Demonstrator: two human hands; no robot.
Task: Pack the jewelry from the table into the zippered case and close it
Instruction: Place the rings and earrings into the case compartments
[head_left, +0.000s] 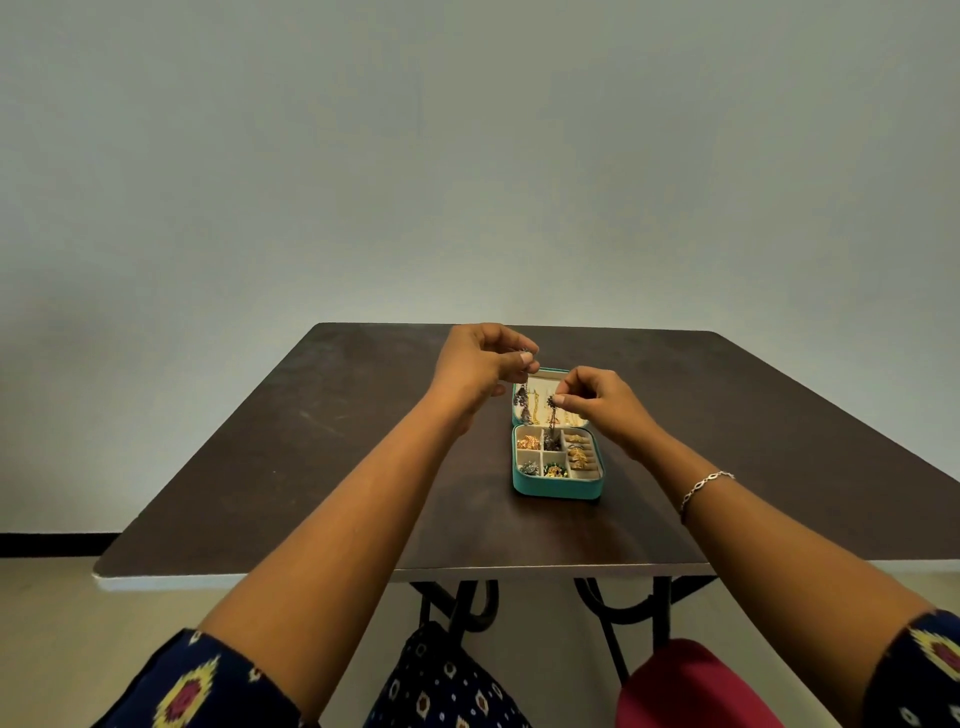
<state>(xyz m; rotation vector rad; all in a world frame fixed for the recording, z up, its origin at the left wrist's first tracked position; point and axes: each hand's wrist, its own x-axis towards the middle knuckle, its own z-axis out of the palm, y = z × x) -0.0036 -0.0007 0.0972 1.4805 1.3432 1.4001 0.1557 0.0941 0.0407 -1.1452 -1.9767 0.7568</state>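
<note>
A teal zippered case (557, 489) lies open on the dark table (322, 467), its lid raised at the back with gold chains hanging inside. Its cream compartments hold gold and green pieces and a row of rings. My left hand (475, 370) is raised above the lid's left side and pinches a dark dangling earring (521, 397) that hangs in front of the lid. My right hand (597, 402) pinches a second dark dangling piece (551, 426), whose lower end reaches into the case's top middle compartment.
The table's near edge (395, 571) runs just ahead of my lap, with black metal legs (613, 608) below. A silver bracelet (704, 486) sits on my right wrist. A plain wall stands behind the table.
</note>
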